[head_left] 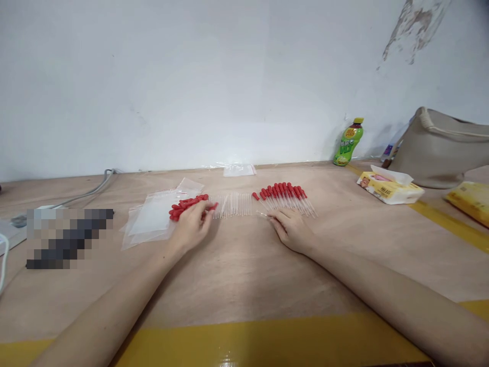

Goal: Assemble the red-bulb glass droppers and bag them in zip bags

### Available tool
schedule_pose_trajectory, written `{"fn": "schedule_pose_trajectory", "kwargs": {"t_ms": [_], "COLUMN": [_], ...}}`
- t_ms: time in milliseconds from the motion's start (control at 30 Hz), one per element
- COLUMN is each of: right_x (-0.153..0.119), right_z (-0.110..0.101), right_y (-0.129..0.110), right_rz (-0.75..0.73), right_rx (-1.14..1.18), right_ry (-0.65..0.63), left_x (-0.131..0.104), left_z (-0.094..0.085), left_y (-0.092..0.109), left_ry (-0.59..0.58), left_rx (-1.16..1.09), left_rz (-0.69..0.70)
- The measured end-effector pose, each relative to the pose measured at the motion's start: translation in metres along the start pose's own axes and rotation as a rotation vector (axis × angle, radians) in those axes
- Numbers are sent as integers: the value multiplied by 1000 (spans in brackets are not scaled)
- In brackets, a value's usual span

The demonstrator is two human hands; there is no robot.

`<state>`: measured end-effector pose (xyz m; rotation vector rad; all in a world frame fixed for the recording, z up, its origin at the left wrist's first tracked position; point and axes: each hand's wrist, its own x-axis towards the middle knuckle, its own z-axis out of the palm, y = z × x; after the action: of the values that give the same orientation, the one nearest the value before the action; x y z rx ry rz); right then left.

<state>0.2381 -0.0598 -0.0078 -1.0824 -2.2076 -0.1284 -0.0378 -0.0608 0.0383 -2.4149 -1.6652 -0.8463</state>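
Note:
My left hand (193,224) pinches a red rubber bulb (215,206) between thumb and fingertips. Beside and partly behind that hand lies a heap of red rubber bulbs (176,210). A row of clear glass dropper tubes (239,205) stretches to the right of it, lying side by side. My right hand (292,229) is closed on a thin glass dropper tube (263,214), whose end points left past the fingertips. Just beyond this hand, several droppers with red bulbs (284,191) lie fanned out on the table; the hand hides some of their lower ends.
Clear plastic bags (151,216) lie left of the bulbs, another bag (239,170) by the wall. A green bottle (348,142), tissue pack (389,188) and beige bag (435,148) stand right. A grey cable (93,191) runs at left. Yellow tape (214,344) crosses the table front.

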Motion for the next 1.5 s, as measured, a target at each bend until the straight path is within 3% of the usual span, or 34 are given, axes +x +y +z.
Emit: {"fn": "schedule_pose_trajectory", "kwargs": {"t_ms": [200, 400, 633, 833, 1000, 1200, 1367, 1500], "right_x": [0, -1, 1, 0, 1, 7, 1, -2], "right_z": [-3, -2, -1, 0, 1, -10, -4, 2], "right_y": [-3, -7, -19, -23, -20, -20, -24, -22], "right_rz": [-21, -57, -75, -72, -47, -25, -136, -193], "right_rx": [31, 43, 139, 219, 275, 182, -55, -34], "right_ry": [-21, -21, 10, 17, -54, -180, -51, -10], "left_x": [-13, -10, -8, -11, -13, -17, -17, -17], "left_z": [17, 30, 38, 44, 46, 41, 43, 43], "left_y": [26, 30, 37, 36, 38, 41, 39, 37], "left_ry": [-218, -158, -171, -248, -297, -358, -355, -337], "left_rx": [-278, -278, -483, -711, -883, -786, -704, -688], "left_rz": [238, 289, 134, 44, -9, -12, -28, -20]}}
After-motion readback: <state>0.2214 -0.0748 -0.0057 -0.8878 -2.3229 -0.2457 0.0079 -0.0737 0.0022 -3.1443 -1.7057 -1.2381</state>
